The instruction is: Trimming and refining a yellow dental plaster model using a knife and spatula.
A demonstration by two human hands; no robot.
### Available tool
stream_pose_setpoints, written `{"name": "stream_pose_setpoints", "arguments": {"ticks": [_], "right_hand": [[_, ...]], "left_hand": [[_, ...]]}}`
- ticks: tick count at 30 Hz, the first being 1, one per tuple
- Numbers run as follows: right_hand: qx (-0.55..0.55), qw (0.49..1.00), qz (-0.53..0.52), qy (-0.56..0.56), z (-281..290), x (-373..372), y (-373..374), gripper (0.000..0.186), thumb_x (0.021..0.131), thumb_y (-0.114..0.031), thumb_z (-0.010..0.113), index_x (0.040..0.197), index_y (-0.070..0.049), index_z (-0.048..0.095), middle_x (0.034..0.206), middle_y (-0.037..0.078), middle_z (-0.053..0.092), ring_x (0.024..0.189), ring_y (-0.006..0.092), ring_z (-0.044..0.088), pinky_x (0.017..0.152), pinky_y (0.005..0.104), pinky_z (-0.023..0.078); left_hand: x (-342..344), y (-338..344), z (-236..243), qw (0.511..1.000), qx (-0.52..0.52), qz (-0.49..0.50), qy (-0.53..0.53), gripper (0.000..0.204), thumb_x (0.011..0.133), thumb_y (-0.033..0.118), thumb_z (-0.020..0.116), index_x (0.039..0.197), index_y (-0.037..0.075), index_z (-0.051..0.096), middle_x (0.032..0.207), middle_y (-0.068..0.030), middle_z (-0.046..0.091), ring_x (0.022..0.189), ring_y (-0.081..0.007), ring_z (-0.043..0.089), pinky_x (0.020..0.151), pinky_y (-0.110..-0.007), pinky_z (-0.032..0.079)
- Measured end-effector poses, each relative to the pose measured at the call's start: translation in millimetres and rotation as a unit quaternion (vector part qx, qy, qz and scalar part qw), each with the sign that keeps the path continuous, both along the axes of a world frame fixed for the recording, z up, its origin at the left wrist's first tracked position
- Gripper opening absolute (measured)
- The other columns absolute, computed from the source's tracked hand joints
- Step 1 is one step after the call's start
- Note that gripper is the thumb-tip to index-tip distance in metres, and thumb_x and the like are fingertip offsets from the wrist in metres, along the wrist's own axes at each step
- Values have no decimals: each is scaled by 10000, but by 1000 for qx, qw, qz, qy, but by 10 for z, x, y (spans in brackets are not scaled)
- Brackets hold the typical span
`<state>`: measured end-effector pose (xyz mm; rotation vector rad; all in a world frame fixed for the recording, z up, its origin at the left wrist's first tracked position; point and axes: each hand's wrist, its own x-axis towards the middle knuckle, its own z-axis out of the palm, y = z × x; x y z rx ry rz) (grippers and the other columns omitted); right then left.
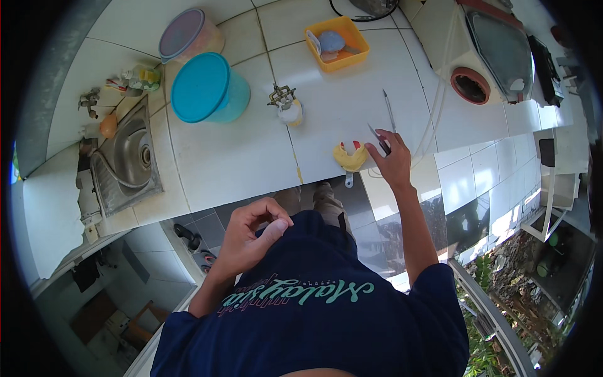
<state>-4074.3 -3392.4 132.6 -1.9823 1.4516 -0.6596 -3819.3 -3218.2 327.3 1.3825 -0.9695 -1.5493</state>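
Note:
My right hand (392,160) is closed on a small knife (383,146) with a dark handle, its blade pointing away over the white counter. Just left of that hand, at the counter's near edge, lies a dental impression tray (349,181) filled with yellow material (350,159) in a horseshoe shape, with red patches on its two ends. Beyond the knife rests a slim metal tool (389,108). In front of my shirt, my left hand (254,235) is raised off the counter, fingers curled and thumb against the fingertips; nothing shows in it.
A metal dental articulator (282,95) with white plaster stands mid-counter. Left are a blue-lidded tub (210,88), another lidded container (188,34) and a steel sink (129,154). Farther back sits a yellow bin (339,60) with pieces inside. A windowed machine (499,53) and a clear hose stand right.

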Motion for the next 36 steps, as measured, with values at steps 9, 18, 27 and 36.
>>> {"name": "stream_pose_setpoints", "arguments": {"ticks": [9, 18, 27, 36], "right_hand": [[70, 985, 124, 102, 102, 119, 429, 630, 742, -194, 770, 1317, -181, 515, 1337, 117, 455, 869, 337, 670, 728, 430, 569], [157, 966, -114, -169, 395, 449, 640, 441, 789, -246, 781, 1146, -50, 614, 899, 66, 683, 768, 126, 607, 642, 269, 475], [167, 950, -103, -243, 728, 948, 670, 300, 872, -203, 710, 1104, -30, 630, 673, -14, 573, 586, 47, 406, 537, 237, 344], [153, 930, -185, -280, 885, 1052, 471, 237, 946, -227, 623, 1065, -22, 622, 630, 14, 629, 438, 0, 336, 428, 205, 253]], "left_hand": [[119, -319, -1101, 992, 90, -2, -87, 170, 934, 162, 582, 952, -1, 624, 778, -9, 604, 719, -76, 549, 690, -225, 451], [-17, -731, -1360, 983, -84, -106, -121, 739, 890, 317, 669, 1468, 59, 287, 1381, -158, 464, 1250, -257, 485, 974, -396, 452], [-233, -1008, -1285, 985, -58, 41, 158, 626, 988, 375, 486, 1490, 93, 242, 1399, -142, 421, 1201, -234, 505, 970, -395, 456], [130, -935, -1267, 905, 71, 123, 401, 501, 1005, 440, 409, 1393, 123, 425, 1326, -112, 524, 1154, -263, 538, 913, -384, 464]]}}
